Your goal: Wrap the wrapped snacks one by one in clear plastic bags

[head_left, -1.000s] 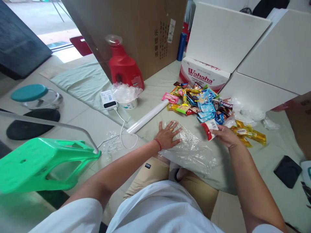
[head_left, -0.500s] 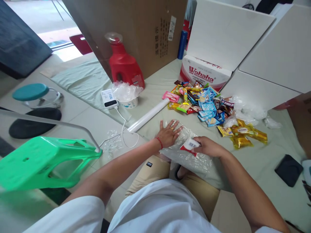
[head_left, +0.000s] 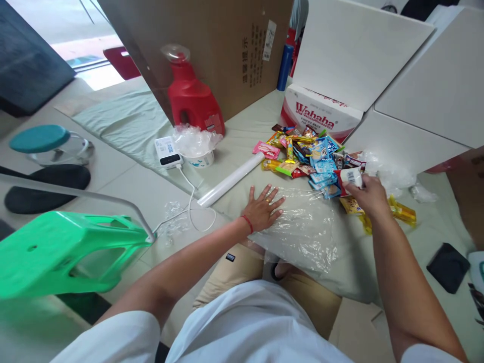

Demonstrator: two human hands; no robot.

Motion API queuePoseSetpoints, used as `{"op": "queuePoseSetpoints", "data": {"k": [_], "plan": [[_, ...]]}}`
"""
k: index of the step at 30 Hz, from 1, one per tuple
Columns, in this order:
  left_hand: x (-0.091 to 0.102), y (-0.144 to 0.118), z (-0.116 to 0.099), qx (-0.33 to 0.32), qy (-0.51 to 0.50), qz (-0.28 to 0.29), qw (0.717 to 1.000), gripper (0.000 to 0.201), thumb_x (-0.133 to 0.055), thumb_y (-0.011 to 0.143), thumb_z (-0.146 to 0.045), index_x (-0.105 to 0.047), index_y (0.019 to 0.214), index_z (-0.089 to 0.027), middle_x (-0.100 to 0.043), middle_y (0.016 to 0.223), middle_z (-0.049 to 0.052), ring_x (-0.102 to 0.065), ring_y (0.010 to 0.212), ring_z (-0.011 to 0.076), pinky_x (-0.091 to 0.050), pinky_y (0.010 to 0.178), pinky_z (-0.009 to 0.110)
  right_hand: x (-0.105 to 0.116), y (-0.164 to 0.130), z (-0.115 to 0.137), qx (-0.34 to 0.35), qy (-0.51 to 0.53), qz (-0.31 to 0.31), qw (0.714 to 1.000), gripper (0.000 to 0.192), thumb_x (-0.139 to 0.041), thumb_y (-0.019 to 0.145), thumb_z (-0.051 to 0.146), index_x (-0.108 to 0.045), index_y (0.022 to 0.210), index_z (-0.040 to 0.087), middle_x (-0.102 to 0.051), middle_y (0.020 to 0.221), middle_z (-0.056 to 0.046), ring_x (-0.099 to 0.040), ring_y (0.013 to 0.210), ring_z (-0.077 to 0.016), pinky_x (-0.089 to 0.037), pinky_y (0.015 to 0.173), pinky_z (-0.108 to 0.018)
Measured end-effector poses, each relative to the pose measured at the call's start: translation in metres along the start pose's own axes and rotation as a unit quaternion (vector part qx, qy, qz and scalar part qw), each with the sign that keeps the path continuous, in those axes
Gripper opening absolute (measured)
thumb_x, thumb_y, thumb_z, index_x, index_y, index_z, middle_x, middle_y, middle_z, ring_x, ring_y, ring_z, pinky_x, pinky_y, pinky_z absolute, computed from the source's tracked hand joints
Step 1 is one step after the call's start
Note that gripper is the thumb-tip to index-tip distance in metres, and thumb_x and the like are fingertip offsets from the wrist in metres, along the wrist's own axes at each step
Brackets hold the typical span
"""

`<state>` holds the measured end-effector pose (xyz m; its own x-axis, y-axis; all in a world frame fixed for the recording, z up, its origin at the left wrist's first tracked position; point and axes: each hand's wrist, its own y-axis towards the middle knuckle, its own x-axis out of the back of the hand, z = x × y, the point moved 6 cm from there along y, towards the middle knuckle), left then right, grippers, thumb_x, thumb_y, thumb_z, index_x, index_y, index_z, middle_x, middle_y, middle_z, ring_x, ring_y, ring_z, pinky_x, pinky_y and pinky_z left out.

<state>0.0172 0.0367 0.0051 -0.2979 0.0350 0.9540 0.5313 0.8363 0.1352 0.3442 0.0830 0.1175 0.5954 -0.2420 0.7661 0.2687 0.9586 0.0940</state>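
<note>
My left hand [head_left: 262, 206] lies flat, fingers spread, on the left end of a clear plastic bag [head_left: 302, 227] spread over the pale green cloth [head_left: 128, 121] in front of my knees. My right hand [head_left: 368, 194] is out to the right, gripping a red-and-white snack packet [head_left: 350, 177] with a barcode, at the near edge of a heap of colourful snack packets [head_left: 306, 154]. Yellow wrapped sweets [head_left: 401, 212] lie just under and beside that hand.
A white roll [head_left: 230, 180] lies left of the heap. Behind stand a red detergent jug [head_left: 191, 98], a bowl of crumpled plastic [head_left: 196, 146], a white charger with cable [head_left: 168, 153], a big cardboard box [head_left: 212, 45] and an open Wahaha carton [head_left: 321, 115]. A green stool [head_left: 71, 252] is at left, a black pouch [head_left: 448, 267] at right.
My right hand carried the red-and-white packet onto the plastic bag, then moved it back out right to the edge of the snack heap. The left hand stayed flat on the bag.
</note>
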Motion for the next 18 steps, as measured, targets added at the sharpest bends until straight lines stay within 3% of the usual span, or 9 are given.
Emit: {"op": "queuePoseSetpoints", "data": {"k": [1, 3, 5, 7, 9, 12, 15, 18], "plan": [[-0.001, 0.001, 0.001, 0.002, -0.005, 0.005, 1.000, 0.053, -0.034, 0.106, -0.052, -0.045, 0.156, -0.040, -0.034, 0.169, 0.006, -0.021, 0.159, 0.0365, -0.002, 0.120, 0.079, -0.001, -0.009, 0.009, 0.034, 0.003, 0.038, 0.999, 0.046, -0.078, 0.075, 0.051, -0.075, 0.105, 0.016, -0.074, 0.096, -0.010, -0.065, 0.085, -0.0252, -0.051, 0.076, -0.036], [-0.003, 0.006, 0.004, 0.009, -0.013, 0.019, 1.000, 0.053, -0.031, 0.107, -0.052, -0.042, 0.157, -0.040, -0.034, 0.169, 0.006, -0.021, 0.159, 0.0355, 0.000, 0.119, 0.079, -0.020, -0.034, 0.031, 0.096, 0.049, 0.193, 0.975, 0.059, -0.078, 0.074, 0.055, -0.072, 0.120, 0.019, -0.075, 0.103, -0.008, -0.066, 0.089, -0.0255, -0.052, 0.080, -0.035], [-0.004, 0.011, 0.008, 0.016, -0.021, 0.035, 0.999, 0.054, -0.027, 0.107, -0.052, -0.040, 0.158, -0.040, -0.033, 0.170, 0.005, -0.019, 0.160, 0.0351, 0.001, 0.119, 0.080, -0.051, -0.062, 0.051, 0.135, 0.080, 0.354, 0.922, 0.069, -0.080, 0.072, 0.055, -0.068, 0.132, 0.022, -0.074, 0.109, -0.006, -0.066, 0.096, -0.0262, -0.052, 0.087, -0.035], [-0.003, 0.015, 0.011, 0.018, -0.024, 0.040, 0.999, 0.054, -0.026, 0.107, -0.051, -0.040, 0.158, -0.040, -0.032, 0.170, 0.005, -0.017, 0.160, 0.0354, 0.001, 0.119, 0.080, -0.084, -0.079, 0.063, 0.160, 0.072, 0.443, 0.879, 0.066, -0.078, 0.076, 0.052, -0.067, 0.135, 0.026, -0.074, 0.114, -0.003, -0.066, 0.101, -0.0258, -0.051, 0.092, -0.035], [0.002, 0.016, 0.013, 0.017, -0.017, 0.026, 0.999, 0.053, -0.029, 0.107, -0.049, -0.042, 0.157, -0.039, -0.031, 0.170, 0.005, -0.015, 0.161, 0.0363, 0.001, 0.119, 0.079, -0.114, -0.080, 0.066, 0.191, 0.036, 0.446, 0.874, 0.051, -0.072, 0.083, 0.046, -0.071, 0.129, 0.025, -0.074, 0.113, -0.004, -0.066, 0.102, -0.0254, -0.049, 0.093, -0.035], [0.013, 0.010, 0.019, 0.027, 0.011, -0.013, 1.000, 0.053, -0.039, 0.105, -0.045, -0.045, 0.156, -0.037, -0.026, 0.172, 0.006, -0.011, 0.161, 0.0371, 0.004, 0.121, 0.077, -0.141, -0.072, 0.058, 0.242, -0.038, 0.358, 0.901, 0.037, -0.069, 0.088, 0.041, -0.075, 0.119, 0.020, -0.074, 0.109, -0.009, -0.065, 0.103, -0.0265, -0.047, 0.094, -0.036], [0.019, -0.001, 0.029, 0.066, 0.027, -0.034, 0.997, 0.053, -0.041, 0.104, -0.043, -0.048, 0.155, -0.035, -0.027, 0.171, 0.006, -0.012, 0.161, 0.0364, 0.006, 0.121, 0.076, -0.147, -0.077, 0.044, 0.247, -0.087, 0.313, 0.913, 0.036, -0.064, 0.095, 0.045, -0.075, 0.117, 0.020, -0.072, 0.102, -0.010, -0.064, 0.098, -0.0250, -0.046, 0.092, -0.035], [0.018, -0.008, 0.038, 0.108, 0.028, -0.035, 0.993, 0.052, -0.035, 0.105, -0.044, -0.051, 0.154, -0.031, -0.033, 0.169, 0.009, -0.015, 0.161, 0.0356, 0.006, 0.121, 0.076, -0.136, -0.083, 0.036, 0.236, -0.125, 0.282, 0.922, 0.038, -0.058, 0.099, 0.050, -0.075, 0.117, 0.022, -0.068, 0.102, -0.010, -0.061, 0.097, -0.0241, -0.045, 0.091, -0.036]]}}
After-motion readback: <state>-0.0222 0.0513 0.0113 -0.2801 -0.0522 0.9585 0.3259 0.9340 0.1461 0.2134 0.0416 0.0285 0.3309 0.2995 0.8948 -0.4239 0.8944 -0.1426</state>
